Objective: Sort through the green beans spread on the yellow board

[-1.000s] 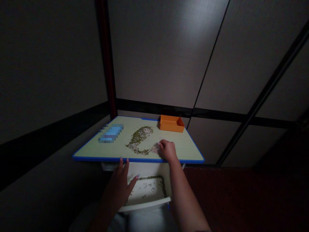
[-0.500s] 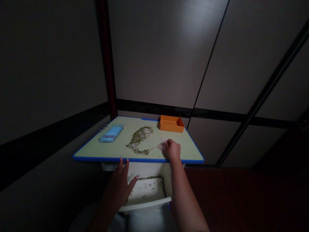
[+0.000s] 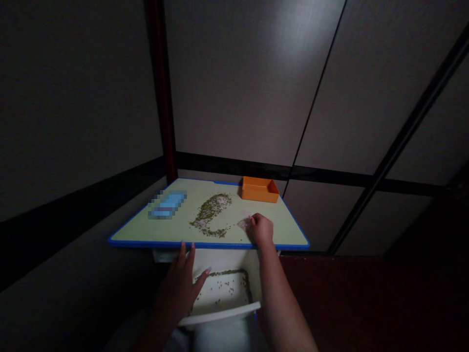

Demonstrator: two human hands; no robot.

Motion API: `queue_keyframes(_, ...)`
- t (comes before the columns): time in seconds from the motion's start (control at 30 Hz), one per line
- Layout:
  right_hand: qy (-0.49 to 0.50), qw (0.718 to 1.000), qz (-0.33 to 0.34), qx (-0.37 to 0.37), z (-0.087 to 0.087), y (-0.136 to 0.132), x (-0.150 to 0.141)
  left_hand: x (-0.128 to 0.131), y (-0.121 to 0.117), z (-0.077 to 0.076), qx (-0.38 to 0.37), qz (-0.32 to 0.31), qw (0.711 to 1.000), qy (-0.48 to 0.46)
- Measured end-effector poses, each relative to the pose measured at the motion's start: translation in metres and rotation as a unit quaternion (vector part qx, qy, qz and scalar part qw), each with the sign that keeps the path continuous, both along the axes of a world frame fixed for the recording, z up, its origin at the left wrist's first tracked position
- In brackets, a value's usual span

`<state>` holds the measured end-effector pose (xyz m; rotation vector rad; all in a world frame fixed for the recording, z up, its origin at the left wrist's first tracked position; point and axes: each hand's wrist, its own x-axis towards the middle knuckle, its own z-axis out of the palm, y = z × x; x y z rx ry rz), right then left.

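My right hand (image 3: 262, 229) rests on the right part of a pale yellow-green tabletop (image 3: 146, 233), its fingers pinched together. Whatever lies in the pinch is too small or hidden to name. Beside those fingers is a small pale pinkish patch of grains (image 3: 245, 224). To its left spreads a curved heap of mixed green and pale grains or small beans (image 3: 212, 210). My left hand (image 3: 183, 278) is open, fingers spread, with its fingertips at the table's blue front edge. It is over the left side of a pulled-out white drawer (image 3: 220, 313), which holds scattered small green beans (image 3: 246, 278).
An orange open box (image 3: 260, 195) sits at the back right of the tabletop. A blurred blue item (image 3: 168, 204) lies at the left. Dark wall panels (image 3: 234, 98) stand close behind and to the left of the table.
Both hands keep nearly the same positions and shapes. The view has shifted very slightly. The pale patch by my right fingers shows a little more distinctly.
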<state>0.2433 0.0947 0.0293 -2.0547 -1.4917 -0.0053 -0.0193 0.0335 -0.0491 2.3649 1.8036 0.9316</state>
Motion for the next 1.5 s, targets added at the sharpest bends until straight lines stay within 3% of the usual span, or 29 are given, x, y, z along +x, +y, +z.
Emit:
queue_keyframes(0.17,-0.011,0.999,-0.043,-0.022,0.005,-0.002,0.000,0.001,-0.001,0.002,-0.007,0.000,1.000,-0.002)
queue_keyframes(0.3,-0.019,0.999,-0.038,-0.028,0.009,0.001,-0.004,0.002,-0.002,0.004,-0.023,0.001,1.000,-0.004)
queue_keyframes(0.7,-0.087,0.993,0.067,-0.042,0.016,0.027,-0.024,0.005,-0.005,0.009,-0.015,0.009,1.000,-0.010)
queue_keyframes(1.13,-0.044,0.981,0.191,-0.002,0.005,0.018,-0.015,0.006,-0.004,0.011,-0.030,0.016,0.999,-0.004)
queue_keyframes(1.33,0.037,0.986,0.158,0.031,-0.003,0.009,-0.004,0.005,-0.003,0.009,-0.022,0.016,1.000,-0.002)
queue_keyframes(1.5,0.016,0.997,0.068,-0.045,0.000,0.000,0.000,0.003,-0.003,0.006,-0.017,0.012,1.000,0.001)
